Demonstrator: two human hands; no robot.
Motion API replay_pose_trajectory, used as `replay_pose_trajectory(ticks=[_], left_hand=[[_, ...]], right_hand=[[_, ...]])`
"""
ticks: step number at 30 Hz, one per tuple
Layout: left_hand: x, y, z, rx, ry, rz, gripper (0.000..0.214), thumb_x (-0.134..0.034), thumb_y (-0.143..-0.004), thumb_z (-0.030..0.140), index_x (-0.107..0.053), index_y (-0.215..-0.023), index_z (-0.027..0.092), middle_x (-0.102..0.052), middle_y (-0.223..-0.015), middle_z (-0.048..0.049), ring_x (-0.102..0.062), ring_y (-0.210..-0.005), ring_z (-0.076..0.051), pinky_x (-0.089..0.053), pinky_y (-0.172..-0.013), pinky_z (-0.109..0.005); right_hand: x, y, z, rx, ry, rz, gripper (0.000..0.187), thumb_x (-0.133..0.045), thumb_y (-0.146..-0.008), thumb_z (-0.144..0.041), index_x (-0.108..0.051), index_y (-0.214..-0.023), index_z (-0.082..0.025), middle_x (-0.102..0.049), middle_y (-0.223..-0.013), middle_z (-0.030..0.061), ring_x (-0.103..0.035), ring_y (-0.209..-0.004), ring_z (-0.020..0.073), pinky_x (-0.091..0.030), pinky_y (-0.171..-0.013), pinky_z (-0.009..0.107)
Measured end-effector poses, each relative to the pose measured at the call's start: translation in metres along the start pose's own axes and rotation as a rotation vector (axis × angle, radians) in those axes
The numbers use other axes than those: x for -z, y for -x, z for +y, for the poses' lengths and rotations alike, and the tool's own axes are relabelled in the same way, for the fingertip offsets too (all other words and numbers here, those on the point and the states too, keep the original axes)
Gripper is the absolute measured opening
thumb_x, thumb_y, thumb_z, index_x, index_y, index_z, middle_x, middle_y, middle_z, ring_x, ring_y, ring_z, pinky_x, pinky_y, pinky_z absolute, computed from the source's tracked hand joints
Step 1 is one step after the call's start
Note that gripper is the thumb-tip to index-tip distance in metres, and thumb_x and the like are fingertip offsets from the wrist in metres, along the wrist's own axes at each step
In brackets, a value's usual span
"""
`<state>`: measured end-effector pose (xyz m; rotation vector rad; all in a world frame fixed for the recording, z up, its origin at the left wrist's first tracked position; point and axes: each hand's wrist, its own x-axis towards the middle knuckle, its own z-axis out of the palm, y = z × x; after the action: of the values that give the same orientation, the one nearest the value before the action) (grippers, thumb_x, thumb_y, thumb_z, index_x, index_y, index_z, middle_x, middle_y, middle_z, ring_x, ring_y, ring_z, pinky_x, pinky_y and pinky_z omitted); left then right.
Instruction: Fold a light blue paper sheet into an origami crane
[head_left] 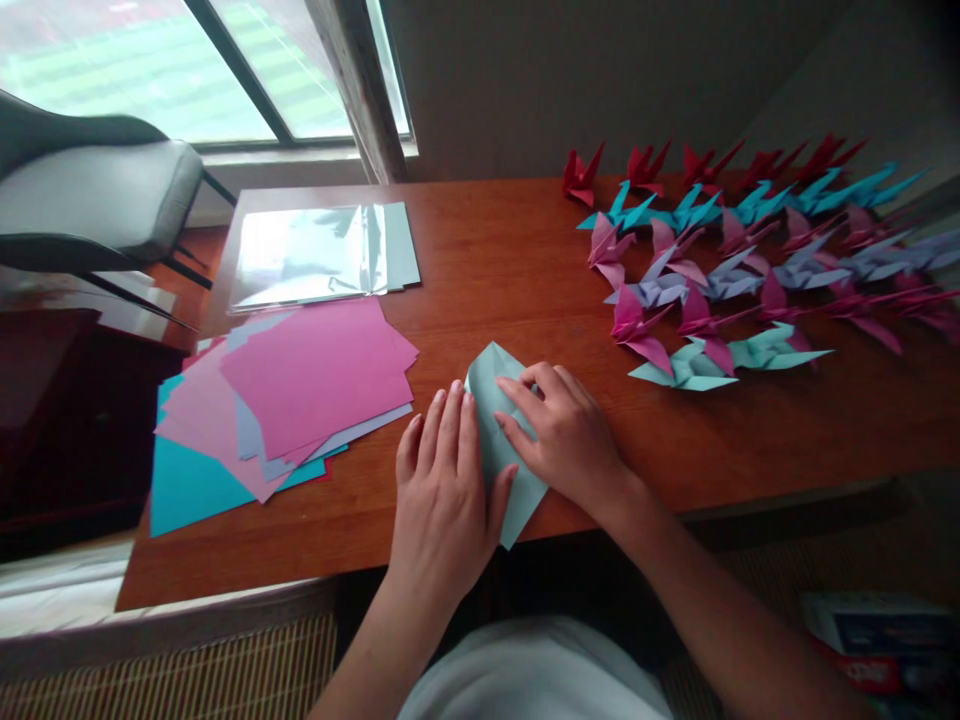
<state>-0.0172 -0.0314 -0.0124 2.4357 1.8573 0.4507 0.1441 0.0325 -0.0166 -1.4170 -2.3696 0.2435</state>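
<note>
A pale green sheet of origami paper (491, 440), folded into a long pointed shape, lies on the table near its front edge. My left hand (446, 480) rests flat along the paper's left side, fingers stretched out and thumb over its lower part. From the right, my right hand (559, 425) lies on the paper with its fingers bent and apart, the thumb and index finger touching its surface. Parts of the paper are hidden beneath both hands.
Rows of folded paper cranes (735, 270) in several colours stand at the right. Loose coloured sheets (315, 370) are fanned out on the left of the wooden table (480, 250). Behind them lies a shiny clear packet (315, 250). A chair (97, 190) stands by the window.
</note>
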Motion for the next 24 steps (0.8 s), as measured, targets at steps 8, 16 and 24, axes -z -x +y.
replay_pose_trajectory(ticks=[8,16,24], left_hand=[[0.01,0.003,-0.015,-0.111,0.023,-0.056,0.068,-0.047,-0.1,0.042,-0.03,-0.155,0.005,-0.035,-0.162,-0.0185,-0.032,-0.152,-0.028,-0.028,-0.121,-0.044],[0.007,0.01,-0.01,-0.151,0.018,-0.09,0.072,-0.048,-0.099,0.043,-0.028,-0.156,0.004,-0.029,-0.164,-0.0198,-0.028,-0.153,-0.031,-0.021,-0.124,-0.049],[0.008,0.009,-0.009,-0.163,0.02,-0.118,0.073,-0.043,-0.1,0.053,-0.036,-0.154,0.005,-0.028,-0.165,-0.016,-0.028,-0.153,-0.031,-0.014,-0.126,-0.048]], right_hand=[[0.002,0.004,0.002,-0.002,-0.026,-0.001,0.029,-0.054,-0.099,-0.029,-0.069,-0.122,-0.019,-0.064,-0.099,0.0082,-0.056,-0.093,0.0231,-0.047,-0.085,0.036],[0.005,-0.004,0.001,-0.018,0.033,-0.046,0.032,-0.052,-0.1,-0.027,-0.066,-0.126,-0.018,-0.066,-0.098,0.0081,-0.06,-0.092,0.0224,-0.047,-0.084,0.035],[0.007,-0.012,0.0,-0.019,0.131,-0.111,0.037,-0.048,-0.101,-0.029,-0.062,-0.134,-0.019,-0.067,-0.102,0.0086,-0.063,-0.093,0.0231,-0.048,-0.081,0.035]])
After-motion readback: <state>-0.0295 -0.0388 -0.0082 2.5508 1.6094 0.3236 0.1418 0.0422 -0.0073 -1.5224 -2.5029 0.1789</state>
